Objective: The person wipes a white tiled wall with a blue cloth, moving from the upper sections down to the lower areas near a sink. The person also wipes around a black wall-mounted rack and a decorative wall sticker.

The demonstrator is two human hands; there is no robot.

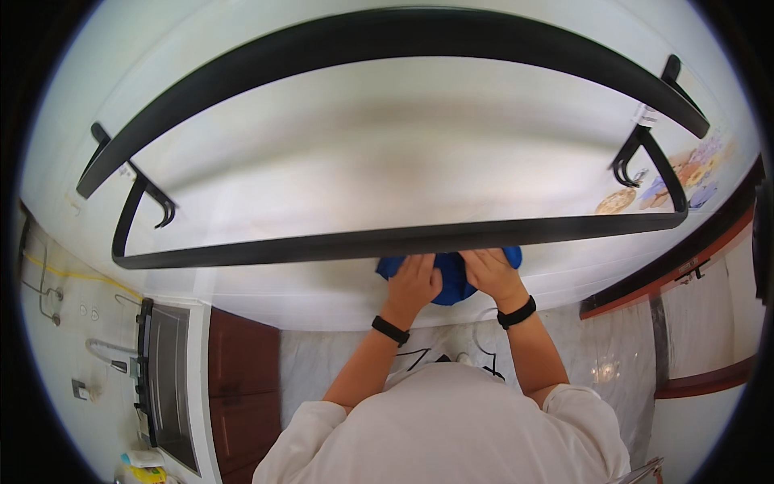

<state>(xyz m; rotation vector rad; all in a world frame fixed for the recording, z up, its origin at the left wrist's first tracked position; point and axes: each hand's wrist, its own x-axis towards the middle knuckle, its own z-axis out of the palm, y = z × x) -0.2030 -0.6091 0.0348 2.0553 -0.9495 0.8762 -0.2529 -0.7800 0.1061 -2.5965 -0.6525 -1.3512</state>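
Both hands are on a blue cloth (452, 285) against the white wall, below the lower bar of a black wall-mounted towel rack (399, 240). My left hand (413, 283) grips the cloth's left part, its fingers pointing up and the fingertips close under the bar. On the cloth's right part rests my right hand (493, 273), with bent fingers and a bit of blue showing beyond them. The cloth's upper edge is hidden behind the bar and fingers. Each wrist wears a black band.
Black hooks (162, 202) hang at both ends of the rack. Left stands a counter (202, 375) with a dark inset, a faucet (109, 351) and brown cabinet doors (245, 357). At right is a reddish-brown door frame (704, 384). Marble-patterned floor (320, 351) lies below.
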